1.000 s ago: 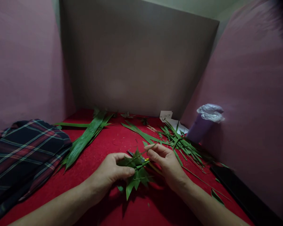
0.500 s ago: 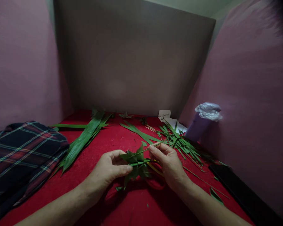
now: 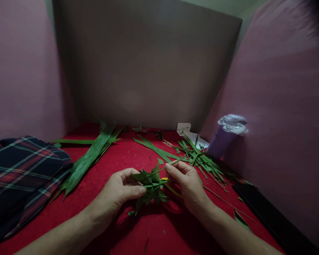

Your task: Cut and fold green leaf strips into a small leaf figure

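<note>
Between my hands is a green folded-leaf piece (image 3: 152, 185) with several pointed tips. My left hand (image 3: 121, 189) is closed on its left side, thumb on top and fingers behind. My right hand (image 3: 187, 180) pinches a thin leaf stem (image 3: 162, 168) between thumb and fingertips; the stem runs leftward across the upper points of the leaf piece. Under the right hand, partly hidden, lie scissors with yellow and red handles (image 3: 175, 190) on the red cloth (image 3: 151, 230).
Long wide green leaves (image 3: 91, 152) lie at the left beside a plaid cloth (image 3: 29, 177). A heap of cut leaf strips (image 3: 202, 159) is at the right, near a purple container (image 3: 223, 140) topped with clear plastic. A black flat object (image 3: 268, 212) runs along the right edge.
The view has shifted slightly, so most things appear a little further left. Both hands keep their grips on the leaf piece and stem, with little visible movement.
</note>
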The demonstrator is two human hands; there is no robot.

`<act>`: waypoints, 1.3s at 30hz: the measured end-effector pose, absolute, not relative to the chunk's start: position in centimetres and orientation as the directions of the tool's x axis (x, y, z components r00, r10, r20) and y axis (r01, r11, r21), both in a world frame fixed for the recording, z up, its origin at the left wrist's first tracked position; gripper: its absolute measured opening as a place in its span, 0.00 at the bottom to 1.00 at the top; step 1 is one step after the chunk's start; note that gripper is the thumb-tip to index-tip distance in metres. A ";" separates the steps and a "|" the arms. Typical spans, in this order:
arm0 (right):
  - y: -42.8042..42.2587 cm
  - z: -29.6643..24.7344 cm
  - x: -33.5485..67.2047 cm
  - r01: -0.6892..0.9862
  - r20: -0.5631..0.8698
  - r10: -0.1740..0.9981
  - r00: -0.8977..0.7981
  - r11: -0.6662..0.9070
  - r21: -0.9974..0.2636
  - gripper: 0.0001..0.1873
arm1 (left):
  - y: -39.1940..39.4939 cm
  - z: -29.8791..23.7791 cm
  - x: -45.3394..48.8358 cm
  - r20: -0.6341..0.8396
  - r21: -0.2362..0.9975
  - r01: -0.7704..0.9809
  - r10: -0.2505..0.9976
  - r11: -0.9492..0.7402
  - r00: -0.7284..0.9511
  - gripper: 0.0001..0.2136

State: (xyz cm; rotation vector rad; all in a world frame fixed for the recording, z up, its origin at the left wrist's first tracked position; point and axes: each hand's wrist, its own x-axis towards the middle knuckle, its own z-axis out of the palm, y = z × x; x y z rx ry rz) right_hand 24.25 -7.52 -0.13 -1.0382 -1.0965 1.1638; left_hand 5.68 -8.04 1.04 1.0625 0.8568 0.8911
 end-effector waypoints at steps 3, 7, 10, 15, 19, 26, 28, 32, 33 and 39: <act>-7.4 -0.1 24.2 -0.141 0.115 0.991 0.075 0.125 -0.982 0.13 | -8.1 1.1 5.7 -0.149 0.957 -0.171 0.903 0.234 0.403 0.09; -7.4 -0.2 24.2 -0.130 0.118 0.990 0.079 0.127 -0.983 0.13 | -8.1 1.2 5.7 -0.167 0.951 -0.176 0.899 0.255 0.404 0.09; -7.5 -0.1 24.2 -0.134 0.118 0.990 0.081 0.128 -0.983 0.12 | -8.2 1.3 5.7 -0.178 0.947 -0.178 0.899 0.267 0.400 0.09; -7.7 0.3 24.1 -0.162 0.105 0.990 0.092 0.118 -0.980 0.11 | -8.2 1.2 5.8 -0.172 0.950 -0.179 0.906 0.257 0.387 0.08; -7.8 0.4 24.0 -0.168 0.099 0.990 0.100 0.115 -0.979 0.11 | -8.1 1.1 5.8 -0.163 0.945 -0.197 0.899 0.261 0.407 0.08; -7.9 0.3 23.9 -0.162 0.098 0.990 0.105 0.115 -0.980 0.11 | -8.2 1.2 5.8 -0.175 0.948 -0.176 0.896 0.265 0.407 0.08; -7.9 0.3 24.0 -0.158 0.101 0.989 0.106 0.117 -0.980 0.11 | -8.2 1.2 5.7 -0.171 0.951 -0.171 0.899 0.258 0.404 0.07; -7.9 0.3 24.0 -0.168 0.104 0.990 0.094 0.118 -0.979 0.10 | -8.2 1.2 5.7 -0.173 0.946 -0.183 0.892 0.269 0.417 0.07; -7.9 0.2 24.0 -0.161 0.113 0.989 0.094 0.127 -0.979 0.10 | -8.2 1.2 5.7 -0.171 0.943 -0.191 0.891 0.272 0.420 0.07; -8.0 0.2 23.8 -0.143 0.099 0.989 0.110 0.114 -0.983 0.12 | -8.4 1.2 5.8 -0.183 0.938 -0.196 0.889 0.286 0.420 0.08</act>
